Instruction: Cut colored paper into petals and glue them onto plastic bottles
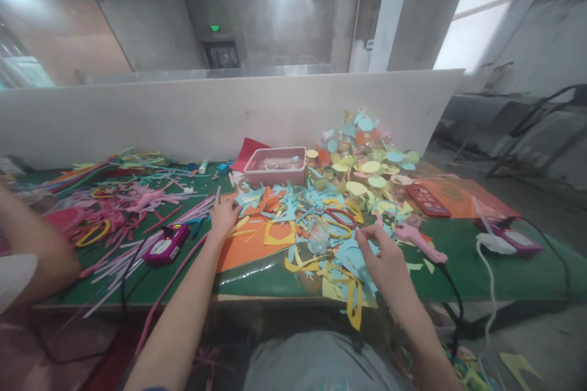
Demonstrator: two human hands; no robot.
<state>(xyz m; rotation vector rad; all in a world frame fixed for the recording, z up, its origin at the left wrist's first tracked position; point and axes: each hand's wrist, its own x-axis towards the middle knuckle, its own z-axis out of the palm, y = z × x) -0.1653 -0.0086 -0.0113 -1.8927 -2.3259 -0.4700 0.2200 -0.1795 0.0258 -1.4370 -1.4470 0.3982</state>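
At the far left, another person's bare forearm (34, 247) lies on the green table (504, 272), beside a heap of pink foam strips (137, 201). A magenta device (166, 244) with a black cord sits just right of that heap.

The left hand (223, 215) rests knuckles up at the left edge of an orange sheet (245, 245), its fingers curled closed around a thin pale strip (217, 193). The strip sticks out past the fingertips. Its long axis runs away from the person, and its free end points toward the white partition board (206, 113).

Further right, a pink tray (275, 166) stands near the board. Red-handled scissors (340, 217) lie among blue, yellow and orange paper scraps (293, 211).

The right hand (384, 252) hovers low over the scraps, thumb and forefinger pinched together. Whether a scrap sits between them cannot be made out. Just right of it lies a pink glue gun (419, 243), nozzle toward the hand, then a red keypad (426, 200) and a purple device (510, 236).
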